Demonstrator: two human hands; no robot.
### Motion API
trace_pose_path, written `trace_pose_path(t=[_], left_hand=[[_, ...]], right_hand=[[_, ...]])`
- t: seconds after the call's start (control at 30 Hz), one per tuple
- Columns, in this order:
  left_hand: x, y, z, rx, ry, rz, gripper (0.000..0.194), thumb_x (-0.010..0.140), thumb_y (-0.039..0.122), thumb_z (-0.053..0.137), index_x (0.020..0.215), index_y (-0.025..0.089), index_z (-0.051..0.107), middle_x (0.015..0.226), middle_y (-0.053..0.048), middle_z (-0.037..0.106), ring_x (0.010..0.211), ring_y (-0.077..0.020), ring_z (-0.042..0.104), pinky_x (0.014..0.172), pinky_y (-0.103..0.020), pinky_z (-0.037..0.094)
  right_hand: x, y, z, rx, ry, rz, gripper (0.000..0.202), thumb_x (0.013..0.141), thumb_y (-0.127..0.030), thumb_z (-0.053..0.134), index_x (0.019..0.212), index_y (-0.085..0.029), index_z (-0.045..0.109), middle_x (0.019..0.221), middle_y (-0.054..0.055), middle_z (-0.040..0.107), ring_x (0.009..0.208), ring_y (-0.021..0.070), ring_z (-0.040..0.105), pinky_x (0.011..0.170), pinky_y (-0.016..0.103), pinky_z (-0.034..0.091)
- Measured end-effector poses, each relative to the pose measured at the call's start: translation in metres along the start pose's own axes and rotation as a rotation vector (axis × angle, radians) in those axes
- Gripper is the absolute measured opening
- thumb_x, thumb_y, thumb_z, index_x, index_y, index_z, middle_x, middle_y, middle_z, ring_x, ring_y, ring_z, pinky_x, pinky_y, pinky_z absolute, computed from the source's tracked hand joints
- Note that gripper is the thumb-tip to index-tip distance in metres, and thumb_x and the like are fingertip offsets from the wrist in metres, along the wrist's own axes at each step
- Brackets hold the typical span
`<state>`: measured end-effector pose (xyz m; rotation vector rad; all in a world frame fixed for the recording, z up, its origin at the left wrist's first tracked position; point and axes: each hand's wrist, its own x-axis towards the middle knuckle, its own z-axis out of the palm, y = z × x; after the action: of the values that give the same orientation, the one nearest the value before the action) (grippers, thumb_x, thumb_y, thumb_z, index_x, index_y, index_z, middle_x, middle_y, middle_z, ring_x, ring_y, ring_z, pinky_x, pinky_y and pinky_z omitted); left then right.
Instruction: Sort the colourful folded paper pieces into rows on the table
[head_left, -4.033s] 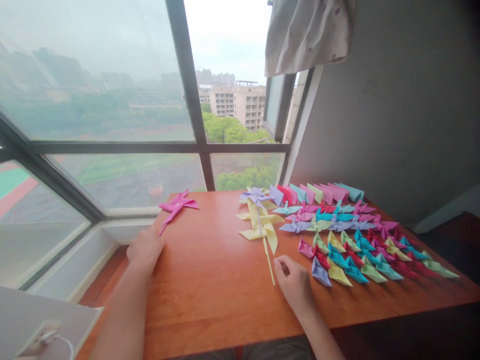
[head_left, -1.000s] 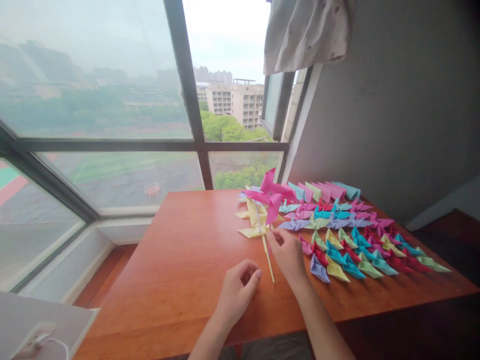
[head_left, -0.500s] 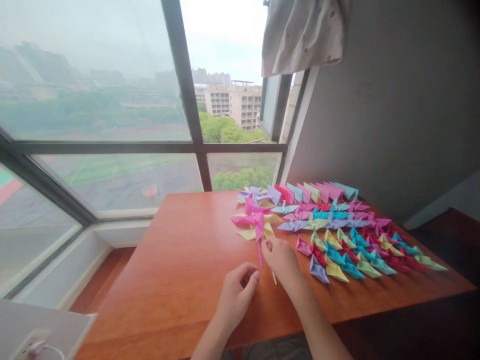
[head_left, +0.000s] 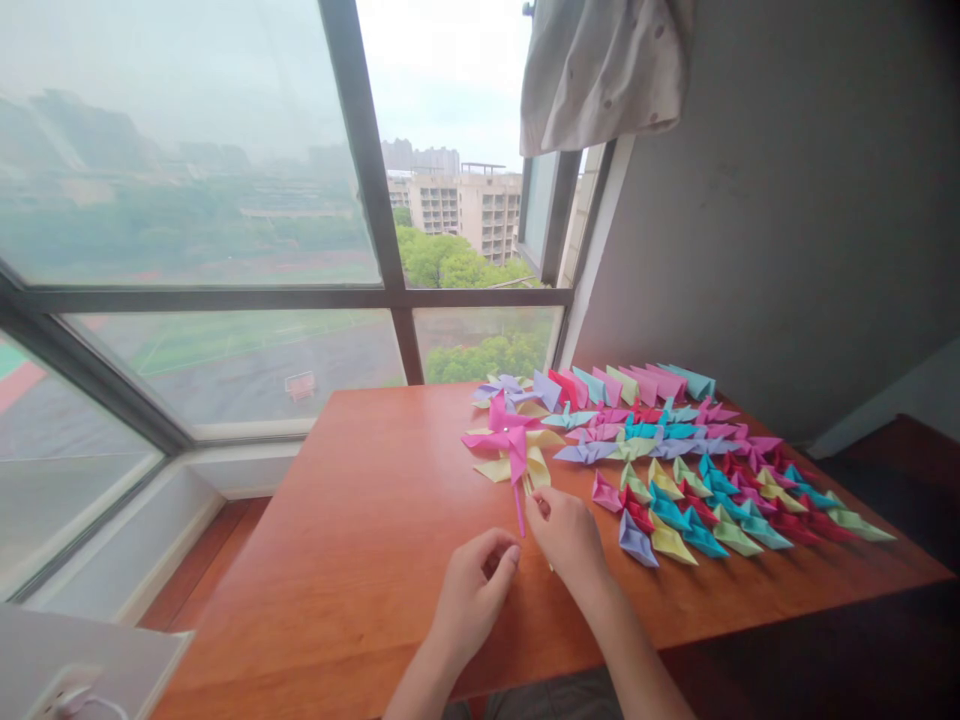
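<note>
A pink paper pinwheel [head_left: 508,442] with a pink stick lies on the wooden table [head_left: 360,510], overlapping a yellow paper pinwheel [head_left: 491,470]. My right hand [head_left: 564,530] is closed in a pinch around the pale yellow stick [head_left: 527,486] just below the yellow pinwheel; its lower end shows slightly under my hand. Left of it, my left hand [head_left: 476,585] is close to the tabletop, fingers curled and thumb near the index finger, with nothing visible in them. It is near the lower end of the pink stick but apart from it. Purple pinwheels [head_left: 506,388] lie farther back.
To the right stand rows of folded paper boats [head_left: 705,530], paper cranes [head_left: 645,430] and, at the back, folded paper planes [head_left: 630,383] in several colours. A window [head_left: 480,340] borders the table's far side. A grey wall [head_left: 750,250] rises on the right.
My right hand has moved slightly down toward me along the yellow stick, so less of its lower end shows. My left hand has barely moved.
</note>
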<state>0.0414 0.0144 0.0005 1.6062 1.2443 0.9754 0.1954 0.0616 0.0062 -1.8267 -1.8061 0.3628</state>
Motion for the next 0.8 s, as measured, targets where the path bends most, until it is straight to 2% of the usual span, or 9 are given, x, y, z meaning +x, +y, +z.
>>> trace_pose_path(t=[0.2,0.37,0.53,0.67,0.8], left_hand=[[0.004,-0.003,0.001,0.146,0.057,-0.008,0.024,0.091,0.028,0.049,0.096,0.017,0.069,0.086,-0.007,0.071,0.078,-0.0203,0.063,0.073,-0.027,0.045],[0.017,0.006,0.006,0.425,-0.036,-0.032,0.025,0.088,0.022,0.048,0.103,0.018,0.068,0.085,-0.008,0.072,0.076,-0.0226,0.065,0.067,-0.028,0.043],[0.025,0.012,0.013,0.678,-0.072,-0.019,0.023,0.091,0.023,0.045,0.100,0.022,0.066,0.089,-0.008,0.073,0.081,-0.0250,0.068,0.067,-0.029,0.041],[0.028,0.011,0.014,0.681,-0.101,0.040,0.024,0.090,0.021,0.046,0.103,0.025,0.066,0.092,-0.007,0.074,0.083,-0.0240,0.067,0.069,-0.028,0.043],[0.026,0.009,0.008,0.627,-0.117,0.072,0.026,0.087,0.019,0.049,0.104,0.025,0.068,0.090,-0.006,0.074,0.082,-0.0234,0.067,0.071,-0.028,0.045]], right_hand=[[-0.012,0.023,-0.002,0.028,0.016,0.043,0.027,0.090,-0.029,0.046,0.072,-0.022,0.065,0.063,0.001,0.066,0.062,0.0152,0.060,0.056,0.024,0.030],[-0.022,0.039,0.004,0.027,0.024,-0.004,0.028,0.090,-0.026,0.042,0.077,-0.022,0.066,0.072,0.003,0.068,0.068,0.0162,0.063,0.060,0.025,0.035],[-0.029,0.039,0.008,-0.028,0.030,-0.033,0.025,0.091,-0.027,0.043,0.083,-0.022,0.067,0.080,0.003,0.068,0.073,0.0163,0.063,0.060,0.025,0.035],[-0.033,0.035,0.008,-0.053,0.033,-0.047,0.025,0.092,-0.029,0.044,0.086,-0.023,0.067,0.080,0.003,0.067,0.073,0.0156,0.062,0.059,0.025,0.033],[-0.035,0.035,0.008,-0.024,0.041,-0.058,0.026,0.093,-0.030,0.044,0.086,-0.022,0.068,0.079,0.003,0.067,0.074,0.0156,0.061,0.061,0.025,0.034]])
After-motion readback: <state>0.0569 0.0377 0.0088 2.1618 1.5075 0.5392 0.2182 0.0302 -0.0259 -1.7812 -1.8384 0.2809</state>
